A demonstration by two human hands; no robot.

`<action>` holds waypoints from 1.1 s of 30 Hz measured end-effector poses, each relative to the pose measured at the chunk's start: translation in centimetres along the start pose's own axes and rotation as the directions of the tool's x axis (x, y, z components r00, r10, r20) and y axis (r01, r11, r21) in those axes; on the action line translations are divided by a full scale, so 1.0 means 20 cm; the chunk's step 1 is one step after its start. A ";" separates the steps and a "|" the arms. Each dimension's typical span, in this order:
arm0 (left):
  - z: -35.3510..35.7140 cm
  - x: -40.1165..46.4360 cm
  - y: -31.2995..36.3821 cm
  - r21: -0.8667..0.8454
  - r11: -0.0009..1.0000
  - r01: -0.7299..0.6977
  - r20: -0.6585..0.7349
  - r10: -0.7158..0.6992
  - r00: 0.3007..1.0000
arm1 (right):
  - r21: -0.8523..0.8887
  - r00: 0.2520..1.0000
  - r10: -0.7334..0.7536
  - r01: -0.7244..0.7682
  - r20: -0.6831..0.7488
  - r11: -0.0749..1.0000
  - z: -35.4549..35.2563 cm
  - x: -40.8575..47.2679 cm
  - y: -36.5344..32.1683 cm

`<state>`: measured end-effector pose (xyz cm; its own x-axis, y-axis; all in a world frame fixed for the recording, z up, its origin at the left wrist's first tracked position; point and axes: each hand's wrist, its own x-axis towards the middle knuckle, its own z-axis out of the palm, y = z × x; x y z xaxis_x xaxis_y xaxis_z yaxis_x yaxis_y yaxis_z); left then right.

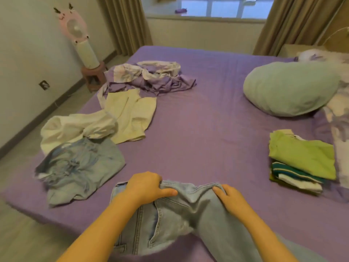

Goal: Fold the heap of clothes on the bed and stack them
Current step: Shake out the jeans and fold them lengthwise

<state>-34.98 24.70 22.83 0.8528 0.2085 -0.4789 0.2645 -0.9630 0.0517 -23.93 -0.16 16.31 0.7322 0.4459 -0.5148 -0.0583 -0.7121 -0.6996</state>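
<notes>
Head view: left hand (146, 187) and right hand (231, 198) each pinch the waistband of the light jeans (170, 220) at the near bed (207, 120) edge. Long axis runs near, legs trailing off the edge. Folded stack (300, 157) right, right hand nearer. No legible labels.

— How did the arms lie?
— Both bare forearms reached forward. The left hand (146, 186) curled with thumb extended; the right hand (231, 198) curled too, each pinching cloth.
</notes>
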 end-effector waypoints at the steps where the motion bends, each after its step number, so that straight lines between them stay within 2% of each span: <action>1: 0.07 0.02 -0.06 0.007 1.000 0.021 0.024 -0.021 0.999 | -0.025 0.999 0.021 -0.020 0.039 0.999 0.08 0.06 0.01; 4: 0.25 0.07 -0.25 0.026 1.000 0.011 0.082 -0.013 0.997 | -0.098 0.990 0.049 -0.037 0.129 0.995 0.28 0.21 0.03; 9: 0.48 0.18 -0.60 -0.022 1.000 0.020 0.181 -0.016 0.983 | -0.193 0.992 0.064 -0.041 0.113 0.980 0.55 0.45 -0.01; 14: 0.54 0.44 -0.94 0.083 0.996 0.023 0.231 -0.041 0.972 | -0.299 0.987 0.047 0.001 0.156 0.954 0.77 0.72 -0.13; 18: 0.62 0.76 -1.14 0.166 0.985 -0.041 0.189 0.009 0.982 | -0.329 0.995 0.055 -0.026 0.080 0.944 0.94 1.00 -0.13; 23: 0.80 1.04 -1.21 0.270 0.951 -0.150 0.042 0.144 0.989 | -0.396 0.993 0.084 -0.108 -0.078 0.912 1.06 1.19 -0.02; 29: 0.84 1.21 -1.23 0.295 0.945 -0.141 0.041 0.135 0.990 | -0.600 0.997 0.056 -0.077 -0.053 0.797 1.04 1.28 -0.01; 33: 0.90 1.33 -1.33 0.300 0.937 -0.179 -0.117 0.223 0.968 | -0.673 0.994 -0.077 0.010 -0.071 0.740 1.01 1.43 -0.04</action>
<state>-27.43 52.73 -7.10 0.9369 0.0073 -0.3495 -0.0401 -0.9909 -0.1282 -16.62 24.05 -7.89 0.7806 0.4602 -0.4228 0.4206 -0.8873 -0.1893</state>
